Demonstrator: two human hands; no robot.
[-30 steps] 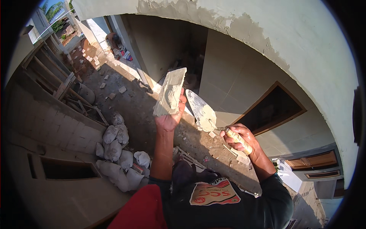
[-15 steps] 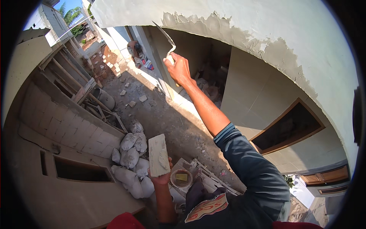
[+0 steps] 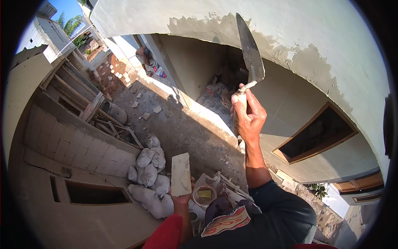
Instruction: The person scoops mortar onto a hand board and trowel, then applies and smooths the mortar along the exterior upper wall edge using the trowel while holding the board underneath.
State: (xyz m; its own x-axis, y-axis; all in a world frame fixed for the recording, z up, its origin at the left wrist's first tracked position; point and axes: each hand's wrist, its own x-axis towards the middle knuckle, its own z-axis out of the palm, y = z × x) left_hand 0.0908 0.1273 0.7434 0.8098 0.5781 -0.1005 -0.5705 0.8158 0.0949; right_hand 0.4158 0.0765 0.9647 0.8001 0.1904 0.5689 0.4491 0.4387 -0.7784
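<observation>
My right hand (image 3: 250,120) is closed around the handle of a pointed trowel (image 3: 251,56), raised with its tip up. The blade overlaps the lower edge of a pale wall (image 3: 323,25) in view; whether it touches cannot be told. Along that edge runs a ragged band of grey, damp-looking plaster (image 3: 302,58). Lower down, my left hand (image 3: 182,199) grips a rectangular hawk board (image 3: 180,174) from beneath, its fingers partly hidden. A thin coat of plaster covers the board's face.
Stuffed white sacks (image 3: 147,174) lie below at left. A round bucket (image 3: 204,195) with something yellow inside stands near my legs. Rubble (image 3: 146,116) dots the ground, and a person (image 3: 144,56) crouches far off by a doorway. A framed window (image 3: 317,133) is at right.
My right hand has come back from the wall's edge toward the right and nearer, turning the trowel's blade broadside. The hawk board has shifted slightly right and down in view.
</observation>
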